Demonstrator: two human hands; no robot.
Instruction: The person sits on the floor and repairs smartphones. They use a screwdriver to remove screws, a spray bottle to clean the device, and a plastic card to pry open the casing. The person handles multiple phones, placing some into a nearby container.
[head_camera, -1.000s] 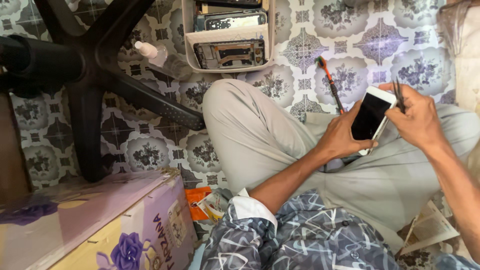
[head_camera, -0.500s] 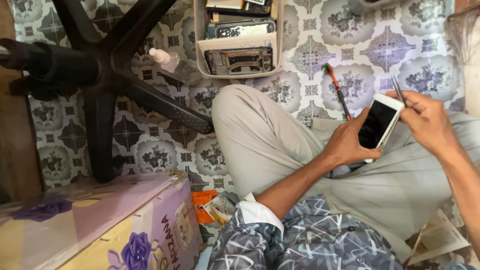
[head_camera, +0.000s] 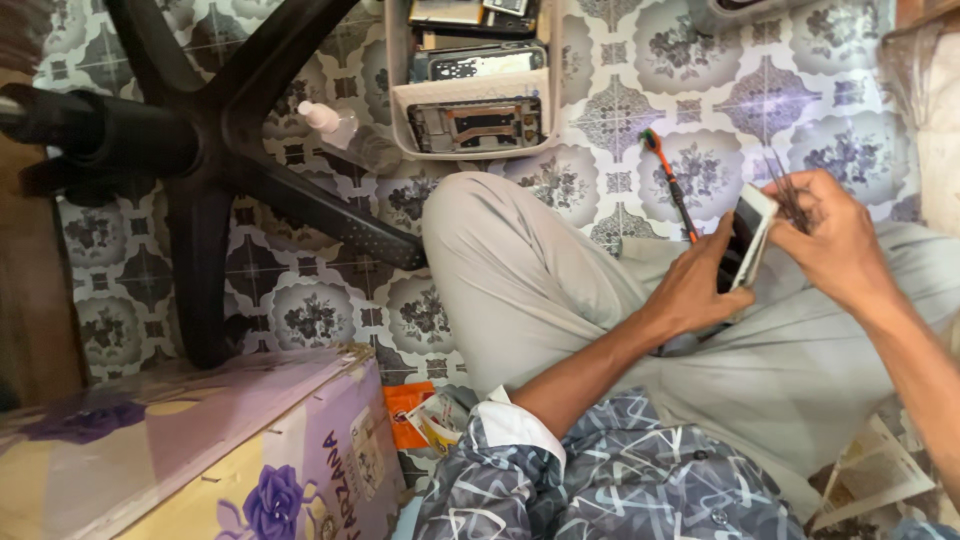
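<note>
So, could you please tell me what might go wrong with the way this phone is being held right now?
1. The phone is tilted on edge above the lap, pinched between the left hand and right hand; it could slip and fall.
2. The right hand also grips thin tweezers beside the phone, which might scratch it.
3. The screwdriver lies loose on the floor by the knee and could get kicked away.
</note>
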